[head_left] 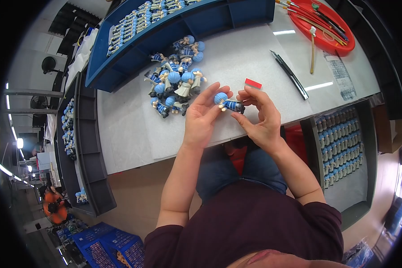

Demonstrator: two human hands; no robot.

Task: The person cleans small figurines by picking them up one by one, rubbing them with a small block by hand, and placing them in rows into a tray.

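A small blue-haired figurine [231,104] is held between both hands, low over the near edge of the white-covered surface [129,143]. Its head is held in the left grip [202,119], between thumb and fingers. Its dark feet are held at the fingertips of the right grip [264,121], with the thumb just below them. The figurine is kept lying on its side, with its head toward the left grip.

A loose pile of similar figurines [174,78] is seen beyond the left grip and to its left, on the surface. Behind that pile, a blue tray [205,27] is filled with rows of more figurines. A red block [253,83] is placed just beyond the right grip. Farther out and to the right of that grip, a dark pen-like tool [290,75] is laid at a slant, followed by a wooden stick [312,52] and a red dish [350,48] in which brushes [319,20] are held. To the far left of the left grip, some figurines are held in a dark tray [90,147]. Right of the right grip and below the surface, rows of figurines are held in another tray [353,218].
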